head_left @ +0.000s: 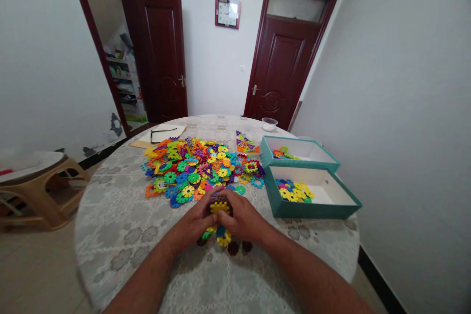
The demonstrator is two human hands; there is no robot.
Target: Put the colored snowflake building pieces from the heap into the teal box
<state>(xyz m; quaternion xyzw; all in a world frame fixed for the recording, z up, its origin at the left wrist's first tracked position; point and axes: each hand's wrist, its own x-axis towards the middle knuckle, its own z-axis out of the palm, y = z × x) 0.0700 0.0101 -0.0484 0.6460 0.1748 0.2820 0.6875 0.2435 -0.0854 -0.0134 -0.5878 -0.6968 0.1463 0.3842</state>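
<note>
Both my left hand (194,222) and my right hand (240,215) are closed around one small build of interlocking plastic pieces (220,207). Its upper part is yellow with a dark notched rim, and my thumbs press against its near side. Fingers hide much of its sides. Just below my hands are a yellow flower-shaped disc (223,241), a green piece (207,235) and a blue one; I cannot tell whether they join the build. Dark brown round pieces (233,248) rest on the tablecloth close to my right wrist.
A wide heap of colourful interlocking discs (195,169) spreads beyond my hands. To the right stand two teal boxes, the near box (312,212) and the far box (305,140), each with some pieces inside. Glasses (162,131) lie on paper, and a clear bowl (270,124) stands at the back.
</note>
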